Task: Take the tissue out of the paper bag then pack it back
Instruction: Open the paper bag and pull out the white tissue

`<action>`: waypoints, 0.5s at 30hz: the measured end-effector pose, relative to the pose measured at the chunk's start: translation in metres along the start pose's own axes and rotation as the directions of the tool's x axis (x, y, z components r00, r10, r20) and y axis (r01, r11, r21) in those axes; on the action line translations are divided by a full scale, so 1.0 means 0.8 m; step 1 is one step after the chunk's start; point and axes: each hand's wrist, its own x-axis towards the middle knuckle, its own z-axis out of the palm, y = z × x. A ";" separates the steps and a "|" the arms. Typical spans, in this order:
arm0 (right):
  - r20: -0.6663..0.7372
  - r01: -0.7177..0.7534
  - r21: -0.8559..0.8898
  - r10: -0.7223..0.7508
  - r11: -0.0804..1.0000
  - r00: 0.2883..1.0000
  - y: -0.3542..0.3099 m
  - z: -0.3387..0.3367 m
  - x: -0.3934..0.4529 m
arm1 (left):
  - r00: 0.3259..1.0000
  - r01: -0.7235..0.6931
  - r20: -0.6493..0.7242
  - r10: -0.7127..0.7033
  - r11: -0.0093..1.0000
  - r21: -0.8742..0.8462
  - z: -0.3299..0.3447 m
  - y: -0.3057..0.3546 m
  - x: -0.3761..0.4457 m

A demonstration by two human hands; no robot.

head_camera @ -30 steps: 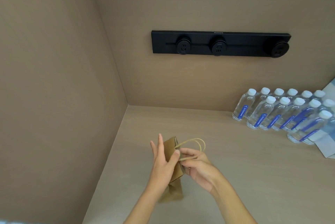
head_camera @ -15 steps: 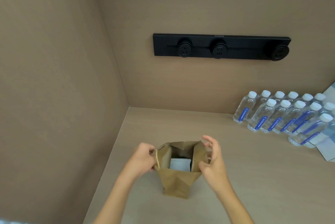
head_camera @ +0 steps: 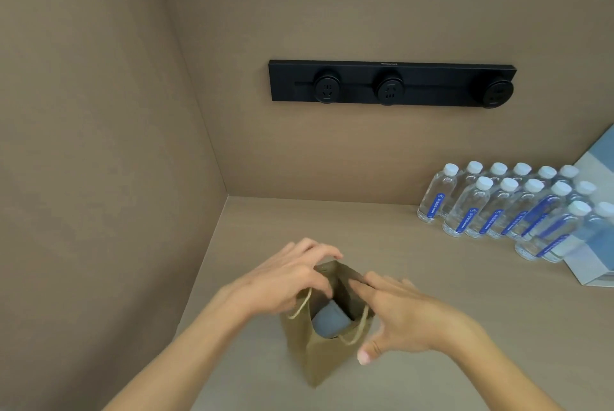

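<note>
A small brown paper bag with twine handles stands upright on the beige counter, its mouth spread open. Inside lies a pale grey-white tissue pack, partly hidden by the bag walls. My left hand grips the bag's left and far rim, fingers curled over the edge. My right hand is at the right rim with its fingers stretched into the mouth above the tissue, thumb outside, holding nothing.
Several water bottles with white caps stand in rows at the back right, beside a blue-and-white box. A black socket rail is mounted on the back wall. A side wall closes off the left.
The flat bag was pulled open by both hands and now stands with the tissue showing. My right hand has let go of the rim and its fingers have moved into the mouth.
</note>
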 end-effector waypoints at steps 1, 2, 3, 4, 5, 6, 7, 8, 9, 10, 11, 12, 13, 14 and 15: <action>0.080 -0.019 0.086 0.012 0.996 0.997 0.001 -0.004 -0.001 | 1.000 -0.019 0.020 0.018 0.999 0.033 -0.004 0.003 -0.002; 0.127 -0.012 0.146 -0.007 0.989 0.992 0.002 -0.007 -0.002 | 0.999 0.004 0.033 -0.005 0.999 0.048 -0.008 0.006 -0.004; 0.132 0.009 0.175 -0.032 0.985 0.991 0.001 -0.008 -0.002 | 0.996 0.072 0.047 -0.073 0.997 0.036 -0.012 0.008 -0.007; 0.104 0.020 0.190 -0.040 0.982 0.994 0.000 -0.009 -0.002 | 0.982 0.170 0.078 -0.170 0.985 0.005 -0.016 0.010 -0.012; 0.076 0.018 0.209 -0.034 0.978 0.997 -0.001 -0.010 -0.003 | 0.952 0.279 0.143 -0.271 0.960 -0.032 -0.022 0.012 -0.017; 0.068 0.005 0.246 -0.023 0.969 0.997 -0.004 -0.009 -0.004 | 0.907 0.379 0.229 -0.353 0.922 -0.077 -0.028 0.014 -0.022; 0.077 -0.022 0.294 -0.001 0.955 0.997 -0.007 -0.007 -0.005 | 0.860 0.458 0.314 -0.402 0.880 -0.126 -0.032 0.016 -0.029; 0.076 -0.064 0.341 0.041 0.938 0.996 -0.011 -0.004 -0.006 | 0.824 0.511 0.382 -0.419 0.840 -0.181 -0.034 0.017 -0.035; 0.032 -0.090 0.339 0.084 0.937 0.996 -0.016 0.000 -0.007 | 0.809 0.536 0.423 -0.408 0.807 -0.247 -0.034 0.018 -0.041; -0.033 -0.135 0.301 0.152 0.944 0.988 -0.021 0.005 -0.006 | 0.814 0.541 0.437 -0.383 0.775 -0.328 -0.032 0.020 -0.048; -0.123 -0.166 0.219 0.195 0.962 0.973 -0.027 0.010 -0.005 | 0.829 0.536 0.425 -0.363 0.733 -0.419 -0.027 0.022 -0.056; -0.201 -0.194 0.135 0.218 0.972 0.955 -0.034 0.015 -0.004 | 0.843 0.531 0.397 -0.363 0.680 -0.505 -0.021 0.024 -0.062; -0.259 -0.206 0.064 0.215 0.977 0.942 -0.045 0.019 -0.004 | 0.852 0.524 0.356 -0.384 0.620 -0.584 -0.014 0.027 -0.066; -0.274 -0.208 -0.004 0.199 0.978 0.941 -0.056 0.022 -0.005 | 0.853 0.510 0.301 -0.427 0.554 -0.659 -0.006 0.033 -0.070; -0.271 -0.214 -0.050 0.193 0.976 0.943 -0.068 0.021 -0.009 | 0.842 0.490 0.245 -0.481 0.491 -0.720 0.003 0.039 -0.073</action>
